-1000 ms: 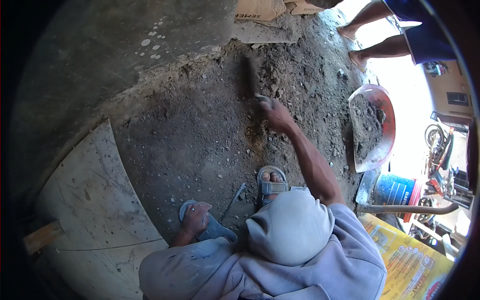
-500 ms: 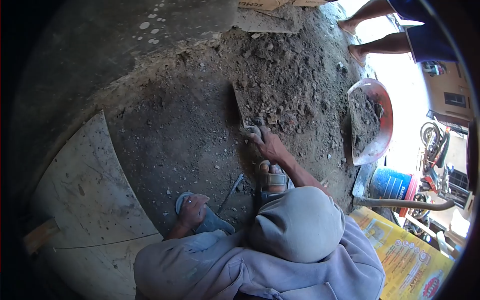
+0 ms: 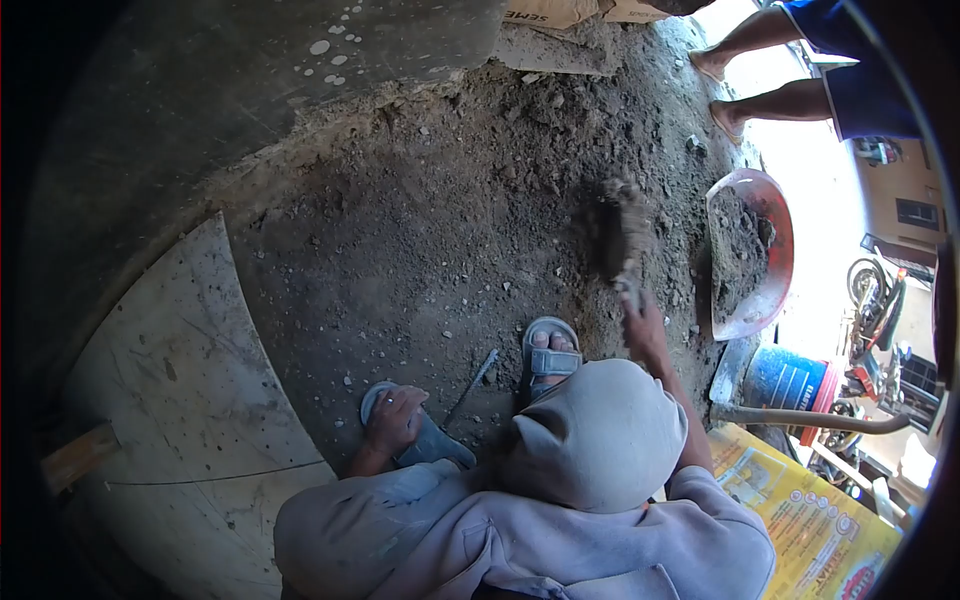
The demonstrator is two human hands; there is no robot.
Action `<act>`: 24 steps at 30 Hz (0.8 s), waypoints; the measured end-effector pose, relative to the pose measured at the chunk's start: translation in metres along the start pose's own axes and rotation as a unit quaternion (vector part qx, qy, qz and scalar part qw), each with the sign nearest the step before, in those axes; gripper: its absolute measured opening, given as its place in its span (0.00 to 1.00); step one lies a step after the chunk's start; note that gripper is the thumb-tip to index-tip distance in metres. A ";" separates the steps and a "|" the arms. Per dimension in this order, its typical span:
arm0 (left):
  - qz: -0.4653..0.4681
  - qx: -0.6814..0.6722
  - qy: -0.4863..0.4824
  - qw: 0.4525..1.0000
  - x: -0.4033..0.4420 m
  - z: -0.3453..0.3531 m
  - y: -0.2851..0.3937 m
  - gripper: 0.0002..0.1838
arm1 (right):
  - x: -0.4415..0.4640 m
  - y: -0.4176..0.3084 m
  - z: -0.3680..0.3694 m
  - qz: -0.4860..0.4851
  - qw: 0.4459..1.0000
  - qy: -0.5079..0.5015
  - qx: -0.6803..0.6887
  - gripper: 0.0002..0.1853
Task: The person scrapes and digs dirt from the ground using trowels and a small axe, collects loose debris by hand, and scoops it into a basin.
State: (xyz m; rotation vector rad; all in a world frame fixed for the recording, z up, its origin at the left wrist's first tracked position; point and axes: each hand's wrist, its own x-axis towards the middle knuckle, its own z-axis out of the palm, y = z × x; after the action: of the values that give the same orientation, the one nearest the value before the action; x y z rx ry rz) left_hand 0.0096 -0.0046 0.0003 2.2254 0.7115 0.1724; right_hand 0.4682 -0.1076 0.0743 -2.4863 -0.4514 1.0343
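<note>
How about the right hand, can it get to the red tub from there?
Probably yes: the right hand, holding a trowel, looks near the red tub, and only low, loose dirt seems to lie between.

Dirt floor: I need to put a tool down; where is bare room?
The flatter gritty dirt bordered by the pale board and sandals. Crowded: around the trowel, and at picture right with tub, hoe, blue bucket, yellow bag.

Place: building site | Signs: loose earth [image 3: 400, 240] | sack [image 3: 550, 12] lettered "SEME" | earth-filled basin [image 3: 779, 235] | blue bucket [image 3: 785, 378]
</note>
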 end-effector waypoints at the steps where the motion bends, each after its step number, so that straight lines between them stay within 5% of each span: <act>1: -0.003 -0.004 -0.002 1.000 0.001 -0.001 -0.002 0.17 | 0.004 0.007 -0.013 0.049 0.998 0.027 0.034 0.24; 3: 0.003 0.000 0.004 1.000 0.000 0.000 -0.004 0.17 | 0.011 -0.006 -0.019 0.087 0.993 0.049 0.065 0.24; 10: 0.010 0.004 -0.014 1.000 0.005 -0.002 -0.002 0.17 | 0.047 -0.137 0.094 -0.156 0.973 -0.166 -0.035 0.24; 15: 0.002 0.004 -0.014 1.000 0.000 0.005 -0.002 0.17 | 0.109 -0.109 0.089 -0.263 0.952 -0.068 -0.141 0.22; 19: -0.014 0.020 -0.010 1.000 0.003 0.001 0.000 0.17 | 0.104 -0.032 0.014 -0.069 0.996 -0.048 -0.035 0.23; 22: -0.015 -0.014 -0.002 1.000 0.005 -0.001 0.001 0.16 | 0.085 -0.048 -0.004 0.060 0.993 -0.058 0.079 0.25; 24: -0.007 -0.001 -0.003 1.000 0.006 -0.004 -0.001 0.16 | 0.080 -0.055 0.013 0.030 0.997 -0.030 0.060 0.26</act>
State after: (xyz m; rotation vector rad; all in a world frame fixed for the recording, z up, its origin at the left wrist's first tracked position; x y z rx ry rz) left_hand 0.0130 0.0016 0.0016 2.2173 0.7222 0.1604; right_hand 0.5050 -0.0216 0.0445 -2.3807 -0.3250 1.1270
